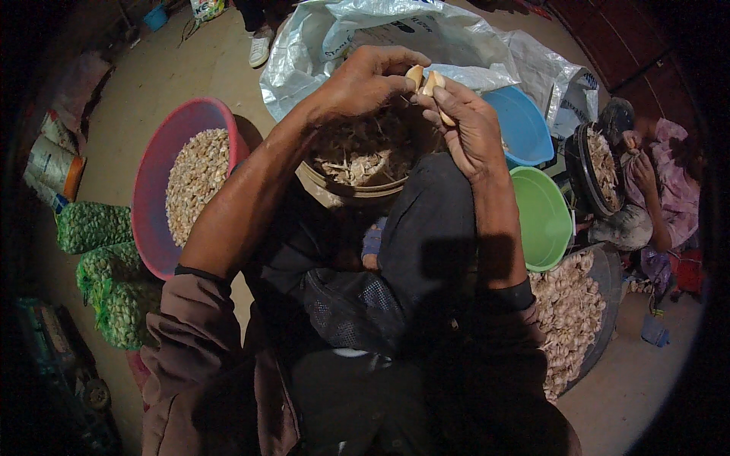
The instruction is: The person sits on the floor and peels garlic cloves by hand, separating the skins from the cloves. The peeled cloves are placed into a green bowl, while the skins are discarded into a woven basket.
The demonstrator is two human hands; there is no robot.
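My left hand (373, 77) pinches a garlic clove (415, 75) between thumb and fingers. Touching close beside it, my right hand (465, 122) grips more garlic cloves (433, 82), with one further clove lower among its fingers. Both hands are raised over a round tub (353, 191) that stands before my knees. Inside the tub lie dry garlic skins and stalk scraps (359, 168), partly shaded. To the left, a pink basin (151, 171) holds a heap of loose cloves (199, 176); my left forearm covers part of its rim.
Right of me stand a blue basin (522, 122) and a green basin (539, 216), beside a dark pan (610, 296) of whole garlic bulbs (570, 319). A silvery woven sack (479, 45) spreads ahead. Filled green net bags (94, 228) lie left. A co-worker (664, 176) sits right by a black bucket (582, 165).
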